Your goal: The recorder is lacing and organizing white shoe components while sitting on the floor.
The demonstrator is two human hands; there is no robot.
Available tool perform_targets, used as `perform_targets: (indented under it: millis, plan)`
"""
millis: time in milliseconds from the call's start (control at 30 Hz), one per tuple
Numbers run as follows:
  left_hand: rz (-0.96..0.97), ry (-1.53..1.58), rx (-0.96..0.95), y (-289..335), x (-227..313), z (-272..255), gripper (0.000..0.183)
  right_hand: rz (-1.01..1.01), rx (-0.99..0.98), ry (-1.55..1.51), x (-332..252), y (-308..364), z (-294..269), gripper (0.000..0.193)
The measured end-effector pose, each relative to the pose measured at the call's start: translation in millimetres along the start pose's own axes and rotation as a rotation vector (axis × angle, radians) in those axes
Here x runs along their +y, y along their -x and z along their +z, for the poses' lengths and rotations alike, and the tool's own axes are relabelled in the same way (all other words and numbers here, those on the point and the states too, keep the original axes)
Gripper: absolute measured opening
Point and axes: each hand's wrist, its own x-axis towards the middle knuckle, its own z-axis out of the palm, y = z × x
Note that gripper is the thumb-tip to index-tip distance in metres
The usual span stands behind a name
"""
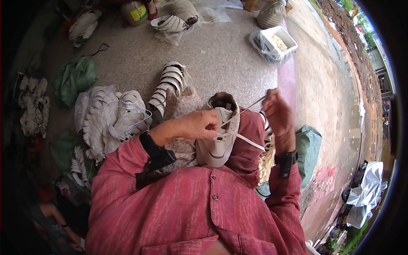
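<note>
A beige and white sneaker (216,149) rests on my lap, its dark-lined opening pointing away from me. At the sneaker's left side, my left hand (200,125) is closed, curled against the lacing area and gripping the shoe. A pale shoelace (250,106) runs taut from the eyelets up to my right hand (278,111). My right hand is raised to the right of the shoe, its fingers pinched on the lace. Another loose lace end (250,143) hangs across the maroon trouser leg. Under the shoe's left side lies a patterned cloth (180,106).
Stacked shoe uppers (165,85) lie beyond my left arm, with a larger pile of uppers (100,121) farther left. A green bag (75,80) sits behind that pile. At the far right stands a white tub (284,38) with pale laces in it. Another green bag (309,148) is beside my right forearm.
</note>
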Motion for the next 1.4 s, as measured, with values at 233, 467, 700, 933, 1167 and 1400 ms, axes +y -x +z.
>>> perform_targets:
  millis: [233, 467, 700, 933, 1167, 1400]
  plan:
    - [-0.112, 0.101, -0.161, -7, 2, -10, 0.012, -0.443, 0.250, -0.487, -226, 28, -130, 0.014]
    - [0.013, -0.144, 0.040, -8, 9, 6, 0.012, -0.591, 0.135, -0.425, -266, 76, -164, 0.013]
    - [0.534, -0.596, 0.180, -37, 30, 43, 0.018, -0.682, 0.503, -0.044, -203, 79, -161, 0.033]
    - [0.352, -0.250, 0.277, -74, 1, 2, 0.020, -0.548, -0.033, -0.144, -234, 150, -105, 0.039]
    - [0.251, -0.476, -0.170, -68, 16, 13, 0.020, -0.697, -0.036, -0.210, -232, 205, -54, 0.035]
    - [0.082, -0.056, -0.053, -57, 19, 13, 0.012, -0.572, 0.122, -0.335, -218, 199, -117, 0.029]
